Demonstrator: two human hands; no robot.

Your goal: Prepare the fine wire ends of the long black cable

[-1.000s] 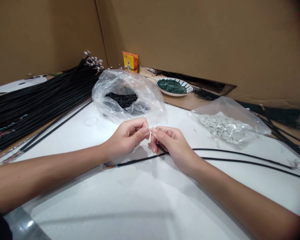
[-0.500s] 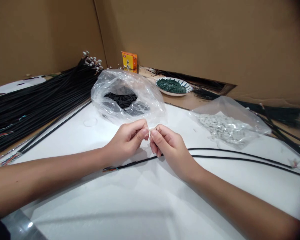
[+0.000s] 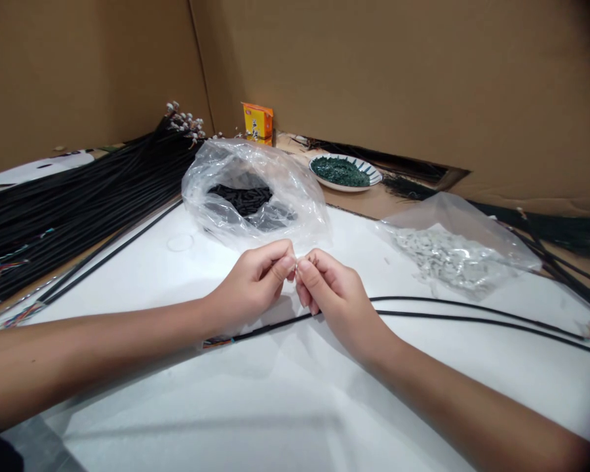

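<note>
Over the white work surface, my left hand point(image 3: 255, 282) and my right hand point(image 3: 332, 288) meet tip to tip, each closed in a pinch of thumb and forefinger. Between them they grip a small white piece point(image 3: 295, 264), nearly covered by the fingertips, so its exact kind is hard to make out. Below the hands lies a black cable point(image 3: 280, 322), whose stripped end shows coloured wires point(image 3: 218, 343). A second black cable point(image 3: 447, 300) runs alongside to the right. Behind my left hand sits a clear plastic bag point(image 3: 295, 190) of short black pieces point(image 3: 243, 198).
At right lies a clear bag of small white pieces point(image 3: 452, 255). A large bundle of black cables point(image 3: 78, 190) fills the left. Farther back are a plate point(image 3: 376, 176) of dark green bits, an orange-yellow packet point(image 3: 258, 122) and cardboard walls point(image 3: 373, 72).
Both hands keep their pinch, and less of the white piece shows between the fingertips. The whole view has shifted slightly, with the scene sitting a little lower and to the right.
</note>
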